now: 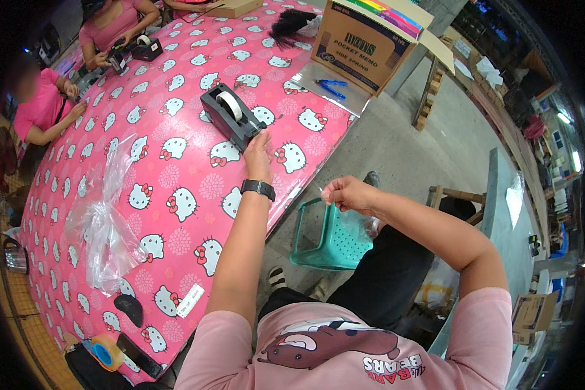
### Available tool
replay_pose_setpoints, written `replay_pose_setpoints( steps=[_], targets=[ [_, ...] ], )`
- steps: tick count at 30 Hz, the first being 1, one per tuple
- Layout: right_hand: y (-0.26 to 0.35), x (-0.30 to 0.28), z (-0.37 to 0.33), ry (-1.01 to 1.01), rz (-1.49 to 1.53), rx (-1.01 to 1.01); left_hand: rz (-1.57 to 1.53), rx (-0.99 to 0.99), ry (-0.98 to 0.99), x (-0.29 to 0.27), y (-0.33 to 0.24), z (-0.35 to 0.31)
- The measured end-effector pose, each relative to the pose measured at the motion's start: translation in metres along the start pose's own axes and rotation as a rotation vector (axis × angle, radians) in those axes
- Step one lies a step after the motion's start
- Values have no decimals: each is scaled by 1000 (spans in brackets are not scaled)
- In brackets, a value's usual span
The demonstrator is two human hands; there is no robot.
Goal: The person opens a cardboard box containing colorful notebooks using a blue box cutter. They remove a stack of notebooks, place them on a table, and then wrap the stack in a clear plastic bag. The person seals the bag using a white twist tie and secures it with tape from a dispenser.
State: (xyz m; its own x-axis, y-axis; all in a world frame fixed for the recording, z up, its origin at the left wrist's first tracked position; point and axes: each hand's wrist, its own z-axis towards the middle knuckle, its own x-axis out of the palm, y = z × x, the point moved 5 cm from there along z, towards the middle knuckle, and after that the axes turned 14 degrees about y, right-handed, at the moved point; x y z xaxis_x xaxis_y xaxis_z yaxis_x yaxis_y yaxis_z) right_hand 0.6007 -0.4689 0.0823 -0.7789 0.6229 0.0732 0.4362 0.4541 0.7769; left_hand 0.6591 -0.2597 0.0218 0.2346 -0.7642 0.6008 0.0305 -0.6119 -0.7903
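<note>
On the pink patterned tablecloth stands a black tape dispenser (224, 117) with a roll of whitish tape (230, 106). My left hand (259, 156), with a black watch on its wrist, has its fingers closed at the dispenser's near end; the fingertips are partly hidden. Out past the table edge, my right hand (351, 195) pinches a small clear piece of plastic, its tip barely showing. Below that hand, crumpled clear plastic (359, 227) shows over the green stool (331, 244); whether the hand holds it too, I cannot tell.
A cardboard box (364, 49) of colourful items stands at the table's far right corner, blue-handled nippers (332, 87) before it. Clear bags (104, 227) lie at left. Tape rolls (107, 352) sit near left. Co-workers (42, 104) sit along the far left edge.
</note>
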Motion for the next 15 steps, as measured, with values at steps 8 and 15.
replay_pose_setpoints(
  steps=[8,15],
  targets=[
    [6,-13,6,-126,-586,-35,309,145,-11,-25,1,12],
    [8,-44,23,-346,-1179,-14,568,98,-165,-28,12,-2]
  ],
)
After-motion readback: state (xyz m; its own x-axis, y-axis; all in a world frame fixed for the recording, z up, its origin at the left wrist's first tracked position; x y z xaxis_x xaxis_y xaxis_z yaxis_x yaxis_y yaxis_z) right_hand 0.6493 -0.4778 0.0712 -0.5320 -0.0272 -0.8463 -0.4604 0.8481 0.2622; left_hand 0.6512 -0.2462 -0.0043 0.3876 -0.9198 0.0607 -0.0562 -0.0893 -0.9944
